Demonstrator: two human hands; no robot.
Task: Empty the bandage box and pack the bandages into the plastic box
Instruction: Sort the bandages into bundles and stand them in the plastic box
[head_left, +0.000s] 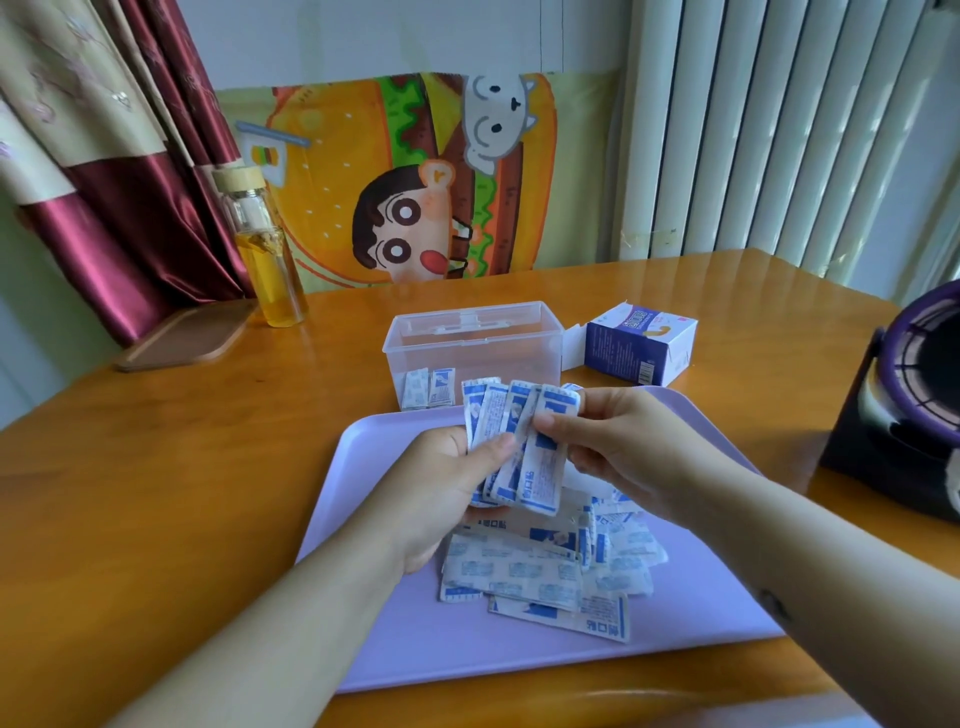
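My left hand (447, 488) grips a fanned bunch of blue-and-white wrapped bandages (511, 441) above the lilac tray (395, 639). My right hand (623, 452) pinches the rightmost bandage of that bunch at its top. A loose pile of bandages (545, 566) lies on the tray under my hands. Behind the tray stands the clear plastic box (472, 338), lid open, with a few bandages (428, 387) upright in its front left corner. The blue-and-white bandage box (639, 343) lies on its side to the right of it, flap open.
A glass bottle (267, 260) of yellow liquid stands at the back left beside a wooden tray (182, 338). A dark purple-rimmed device (904, 395) sits at the table's right edge. A cartoon cloth hangs behind the table.
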